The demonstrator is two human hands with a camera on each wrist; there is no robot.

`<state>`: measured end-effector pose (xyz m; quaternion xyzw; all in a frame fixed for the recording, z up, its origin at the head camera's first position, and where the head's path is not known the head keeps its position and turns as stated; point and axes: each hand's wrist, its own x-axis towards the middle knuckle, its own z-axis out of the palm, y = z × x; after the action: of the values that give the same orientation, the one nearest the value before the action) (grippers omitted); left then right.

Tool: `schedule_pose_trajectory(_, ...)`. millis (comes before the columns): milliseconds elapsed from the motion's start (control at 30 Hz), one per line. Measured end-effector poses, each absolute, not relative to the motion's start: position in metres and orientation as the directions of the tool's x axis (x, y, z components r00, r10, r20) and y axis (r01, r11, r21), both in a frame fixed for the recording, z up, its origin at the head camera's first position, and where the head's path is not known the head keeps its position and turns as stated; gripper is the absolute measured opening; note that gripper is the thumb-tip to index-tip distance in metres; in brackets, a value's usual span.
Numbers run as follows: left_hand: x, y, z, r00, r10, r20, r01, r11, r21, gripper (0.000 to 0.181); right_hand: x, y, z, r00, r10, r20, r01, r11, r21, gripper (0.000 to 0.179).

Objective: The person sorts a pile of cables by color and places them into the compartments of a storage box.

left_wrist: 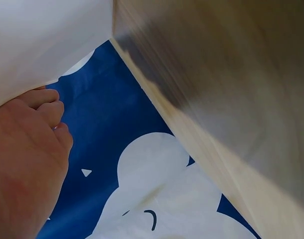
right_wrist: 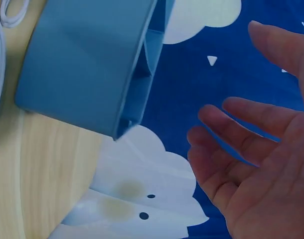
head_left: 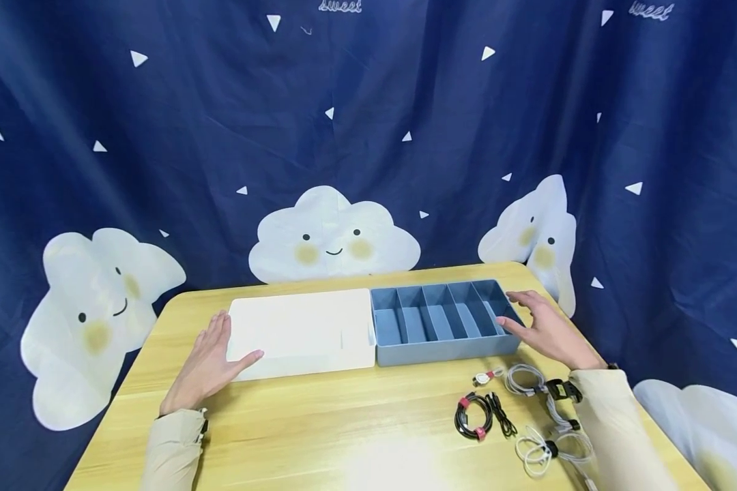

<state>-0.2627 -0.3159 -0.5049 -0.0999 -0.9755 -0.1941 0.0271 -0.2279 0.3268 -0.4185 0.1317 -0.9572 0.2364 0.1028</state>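
Observation:
A long white box lies at the left of the table, its right end against a blue divided organizer box with several narrow compartments. My left hand is at the white box's left end, fingers straight along that side and thumb over the front corner. In the left wrist view, part of the left hand is hidden behind the white box. My right hand is spread at the organizer's right end. The right wrist view shows the right hand holding nothing, apart from the blue organizer.
Several coiled cables lie at the front right of the wooden table: a black cable with red ties, a thin black cable, a short white cable and white cables near my right forearm. A blue cloud-print curtain hangs behind.

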Motion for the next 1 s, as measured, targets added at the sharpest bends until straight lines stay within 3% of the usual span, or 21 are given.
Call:
schedule_pose_trajectory(433, -0.259, -0.32, -0.5, -0.981, 0.176, 0.084, 0.195, 0.904, 0.38, 0.12, -0.211, 0.33, -0.408, -0.94, -0.223, 0.258, -0.319, 0.841, -0.437, 0.057)
schedule_pose_trajectory(767, -0.26, -0.32, -0.501, -0.979, 0.181, 0.091, 0.202, 0.904, 0.376, 0.119, -0.195, 0.339, -0.42, -0.935, -0.218, 0.279, -0.322, 0.852, -0.413, 0.049)
schedule_pose_trajectory(1000, -0.261, -0.316, -0.502, -0.978, 0.187, 0.089, 0.207, 0.899, 0.386, 0.119, -0.182, 0.344, -0.43, -0.954, -0.193, 0.23, -0.276, 0.868, -0.413, 0.05)
